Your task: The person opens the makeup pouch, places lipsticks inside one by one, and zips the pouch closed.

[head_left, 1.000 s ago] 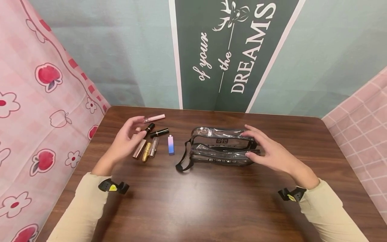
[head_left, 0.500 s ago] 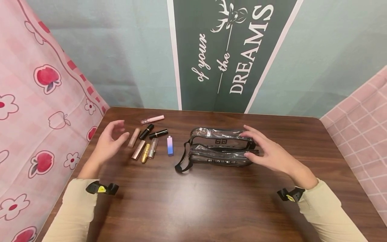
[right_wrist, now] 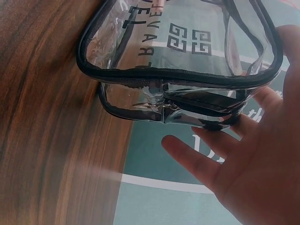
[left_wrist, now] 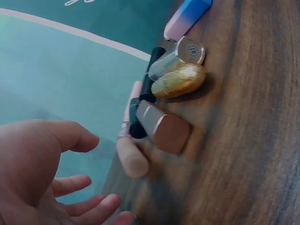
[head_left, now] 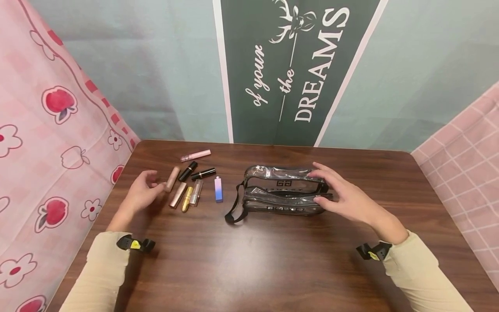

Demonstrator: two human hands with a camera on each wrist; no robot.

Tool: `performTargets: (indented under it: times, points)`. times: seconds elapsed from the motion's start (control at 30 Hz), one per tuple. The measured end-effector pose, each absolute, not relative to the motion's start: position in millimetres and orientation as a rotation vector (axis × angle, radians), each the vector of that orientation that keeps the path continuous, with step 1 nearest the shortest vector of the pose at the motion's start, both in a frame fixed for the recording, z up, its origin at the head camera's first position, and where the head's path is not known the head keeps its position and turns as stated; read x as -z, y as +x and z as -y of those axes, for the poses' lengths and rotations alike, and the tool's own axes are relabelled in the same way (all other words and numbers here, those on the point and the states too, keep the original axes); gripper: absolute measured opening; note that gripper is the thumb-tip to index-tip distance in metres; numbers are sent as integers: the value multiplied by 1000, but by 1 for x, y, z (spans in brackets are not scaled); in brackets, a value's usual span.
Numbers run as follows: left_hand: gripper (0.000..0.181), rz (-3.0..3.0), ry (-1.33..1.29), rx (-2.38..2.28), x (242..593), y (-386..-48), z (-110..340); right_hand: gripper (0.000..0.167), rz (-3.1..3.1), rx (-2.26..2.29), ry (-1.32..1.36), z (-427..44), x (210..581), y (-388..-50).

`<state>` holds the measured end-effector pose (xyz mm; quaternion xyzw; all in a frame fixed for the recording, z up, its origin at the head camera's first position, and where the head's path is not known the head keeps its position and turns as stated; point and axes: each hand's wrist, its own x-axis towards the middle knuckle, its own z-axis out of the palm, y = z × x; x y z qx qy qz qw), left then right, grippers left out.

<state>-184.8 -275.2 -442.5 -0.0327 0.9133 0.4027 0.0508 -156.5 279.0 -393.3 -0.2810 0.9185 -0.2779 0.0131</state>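
Reading "of your" [head_left: 255, 76], "the" [head_left: 286, 81] and "DREAMS" [head_left: 322, 64] in white on the dark green wall panel [head_left: 269, 121]. Showing black "TRAVEL" [right_wrist: 151, 36] lettering and a pair of squared G-like marks [right_wrist: 201, 42] on the clear bag [head_left: 286, 201]. Bearing a round emblem [left_wrist: 192, 50], too small for making out, on the end of the clear-and-silver tube [left_wrist: 173, 60].

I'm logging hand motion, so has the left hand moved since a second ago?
Yes. In the head view, judged against the pink lip gloss tube, the left hand has moved left and lower in the picture, away from it.
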Motion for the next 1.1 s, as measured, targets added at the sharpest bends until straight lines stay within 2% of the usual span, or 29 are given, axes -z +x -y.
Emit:
performTargets:
  times: [1.1]
  points:
    - [63, -2858, -119, -1140, 459, -194, 260, 59, -2865, 892, -883, -280, 399, -157]
